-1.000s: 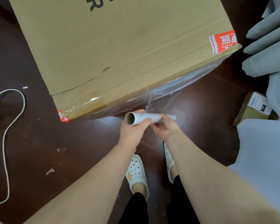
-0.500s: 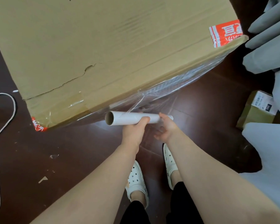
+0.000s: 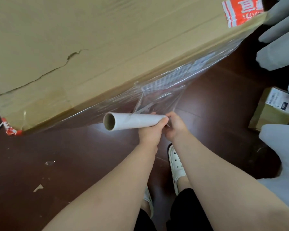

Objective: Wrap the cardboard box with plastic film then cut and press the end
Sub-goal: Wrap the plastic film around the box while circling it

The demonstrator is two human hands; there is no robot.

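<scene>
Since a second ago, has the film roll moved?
Yes, leftward: the film roll sits farther left of the white shoe, with more tube past the left hand.

Soft even light, wide-angle edge distortion

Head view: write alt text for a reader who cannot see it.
Two bare hands hold a film roll above a dark floor, the left hand gripping it, the right hand curled at its end. Clear plastic film stretches from the roll to the side of a cardboard box.
</scene>
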